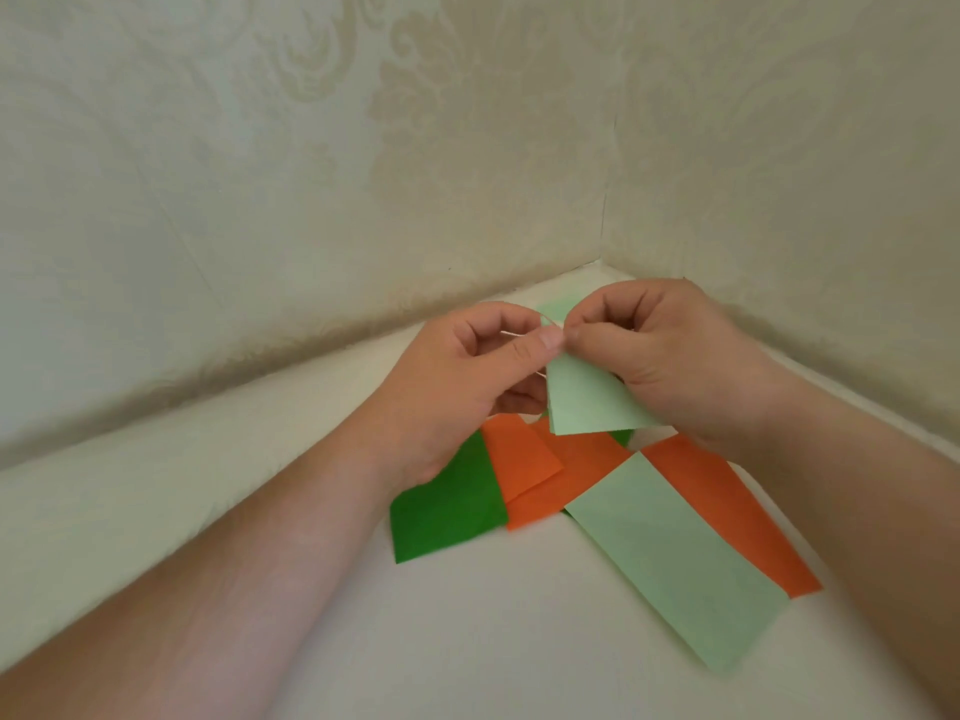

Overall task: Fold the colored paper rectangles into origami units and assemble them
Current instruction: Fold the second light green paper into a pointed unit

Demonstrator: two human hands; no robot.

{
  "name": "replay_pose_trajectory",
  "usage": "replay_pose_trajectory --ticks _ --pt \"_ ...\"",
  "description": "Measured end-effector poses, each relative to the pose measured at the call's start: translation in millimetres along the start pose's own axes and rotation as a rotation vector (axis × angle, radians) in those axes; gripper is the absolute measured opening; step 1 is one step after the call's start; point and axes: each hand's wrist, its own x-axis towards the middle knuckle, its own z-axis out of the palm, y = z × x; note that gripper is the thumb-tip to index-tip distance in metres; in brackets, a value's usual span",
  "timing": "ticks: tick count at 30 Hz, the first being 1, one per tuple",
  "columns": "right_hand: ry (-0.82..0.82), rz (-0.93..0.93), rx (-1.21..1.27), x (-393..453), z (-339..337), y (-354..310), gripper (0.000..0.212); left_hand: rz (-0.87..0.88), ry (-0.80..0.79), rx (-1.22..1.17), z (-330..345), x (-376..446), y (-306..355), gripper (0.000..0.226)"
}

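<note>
A light green paper piece (587, 400) is held in the air above the table, partly folded. My left hand (462, 387) pinches its top edge from the left, thumb against forefinger. From the right, my right hand (665, 356) pinches the same edge, fingertips touching the left thumb. Below them on the white table lie loose rectangles: a dark green one (447, 504), an orange one (524, 459) overlapping a second orange one (727, 511), and a long light green one (675, 558) on top at the right.
The white table (493, 641) fits into a corner between two walls with pale patterned wallpaper (363, 174). Another bit of light green paper (558, 308) shows behind my fingers near the corner.
</note>
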Motion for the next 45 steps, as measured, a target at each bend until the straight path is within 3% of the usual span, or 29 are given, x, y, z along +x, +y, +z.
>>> replay_pose_trajectory --ticks 3,8,14,21,27,32,37,45 --pt "-0.03 -0.013 -0.045 -1.9 0.9 0.1 0.016 0.06 0.067 0.05 -0.1 1.7 1.0 0.008" --pt "-0.033 -0.021 -0.03 -1.5 3.5 0.5 0.015 0.124 0.14 0.056 -1.6 2.0 3.2 0.013" --pt "-0.003 -0.033 0.002 -1.8 3.1 -1.1 0.016 0.065 0.092 0.05 6.3 -1.7 4.1 0.019" --pt "-0.056 -0.008 0.016 -0.8 2.6 -0.3 0.015 0.14 0.147 0.051 2.2 -0.7 6.1 0.017" --pt "-0.121 0.021 0.089 -1.5 0.7 0.1 0.014 0.137 0.174 0.015 0.5 1.5 7.2 0.028" --pt "-0.094 -0.005 0.045 1.0 -0.9 1.2 0.019 0.137 0.18 0.026 -0.2 1.1 7.3 0.022" --pt "-0.174 0.039 0.071 -0.8 -1.1 0.2 0.019 0.125 0.198 0.019 -2.5 2.9 7.8 0.039" --pt "-0.175 0.054 0.133 0.2 -1.8 0.0 0.019 0.083 0.228 -0.037 -5.4 3.5 11.7 0.043"
